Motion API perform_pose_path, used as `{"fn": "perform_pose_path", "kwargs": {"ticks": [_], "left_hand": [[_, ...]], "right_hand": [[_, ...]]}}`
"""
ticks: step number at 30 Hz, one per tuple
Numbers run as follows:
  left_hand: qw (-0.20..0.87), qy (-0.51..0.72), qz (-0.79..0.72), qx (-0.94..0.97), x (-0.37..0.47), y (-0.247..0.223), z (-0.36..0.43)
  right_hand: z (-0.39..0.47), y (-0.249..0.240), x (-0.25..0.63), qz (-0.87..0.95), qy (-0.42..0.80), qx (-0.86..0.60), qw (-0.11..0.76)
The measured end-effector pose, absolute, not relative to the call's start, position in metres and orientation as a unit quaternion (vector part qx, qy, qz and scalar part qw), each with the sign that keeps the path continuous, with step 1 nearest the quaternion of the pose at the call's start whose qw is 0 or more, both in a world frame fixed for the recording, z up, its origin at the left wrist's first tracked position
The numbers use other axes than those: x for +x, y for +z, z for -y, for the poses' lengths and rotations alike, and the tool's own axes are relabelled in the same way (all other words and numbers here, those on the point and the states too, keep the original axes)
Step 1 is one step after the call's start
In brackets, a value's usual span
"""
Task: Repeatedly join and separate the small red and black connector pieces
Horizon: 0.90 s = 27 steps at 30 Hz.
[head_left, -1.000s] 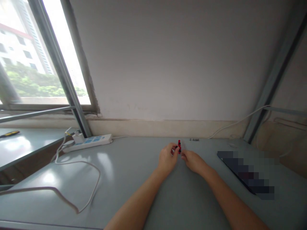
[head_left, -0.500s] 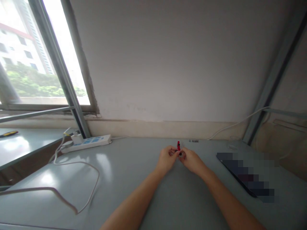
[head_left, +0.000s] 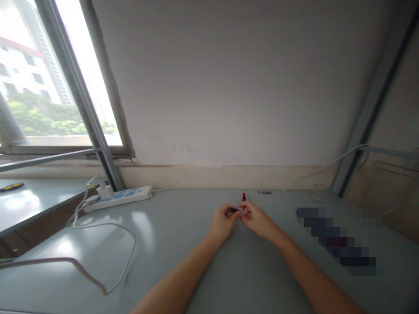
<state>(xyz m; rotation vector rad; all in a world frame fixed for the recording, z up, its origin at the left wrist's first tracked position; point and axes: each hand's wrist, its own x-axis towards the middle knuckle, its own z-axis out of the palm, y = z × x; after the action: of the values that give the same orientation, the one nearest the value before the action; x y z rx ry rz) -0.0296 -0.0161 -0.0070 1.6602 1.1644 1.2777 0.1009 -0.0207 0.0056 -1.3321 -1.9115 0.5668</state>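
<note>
The counter (head_left: 170, 261) looks smooth and glossy, throwing back bright glare on the left. At the far left, the strip (head_left: 131, 196) is shiny white plastic and the cable (head_left: 98, 221) smooth plastic. Both posts, left (head_left: 75, 83) and right (head_left: 376, 104), look like painted metal. The far wall (head_left: 229, 87) is matt, rough beside the window (head_left: 101, 78). The red piece (head_left: 244, 196) seems plastic.

I count 2 hands (head_left: 257, 219), 1 red piece (head_left: 244, 195), 1 black piece (head_left: 233, 209) at 5 o'clock; 1 strip (head_left: 126, 195) at 8 o'clock; bits (head_left: 265, 192) at 4 o'clock, too tiny to count.
</note>
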Motion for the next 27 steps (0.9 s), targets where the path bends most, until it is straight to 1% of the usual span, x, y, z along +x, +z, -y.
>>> {"fn": "perform_pose_path", "kwargs": {"ticks": [3,6,8,11,14,16,20,27], "left_hand": [[0.385,0.517,-0.434,0.629,-0.029,-0.008,0.016],[0.371,0.52,-0.426,0.641,-0.03,-0.006,0.012],[0.324,0.515,-0.446,0.657,-0.036,-0.005,0.007],[0.199,0.489,-0.521,0.671,-0.052,-0.003,-0.003],[0.097,0.403,-0.589,0.694,-0.069,-0.003,-0.012],[0.064,0.341,-0.627,0.697,-0.076,-0.005,-0.016],[0.059,0.263,-0.668,0.694,-0.08,-0.01,-0.02],[0.086,0.245,-0.676,0.69,-0.081,-0.011,-0.022]], "right_hand": [[0.021,0.004,0.098,0.747,0.244,-0.496,0.369],[0.023,0.005,0.096,0.751,0.256,-0.485,0.368],[0.025,0.008,0.096,0.754,0.251,-0.49,0.357],[0.027,0.01,0.098,0.761,0.227,-0.506,0.337],[0.028,0.01,0.099,0.768,0.204,-0.519,0.314],[0.028,0.009,0.1,0.775,0.194,-0.52,0.302],[0.026,0.007,0.1,0.783,0.197,-0.514,0.291],[0.026,0.008,0.101,0.785,0.183,-0.518,0.286]]}}
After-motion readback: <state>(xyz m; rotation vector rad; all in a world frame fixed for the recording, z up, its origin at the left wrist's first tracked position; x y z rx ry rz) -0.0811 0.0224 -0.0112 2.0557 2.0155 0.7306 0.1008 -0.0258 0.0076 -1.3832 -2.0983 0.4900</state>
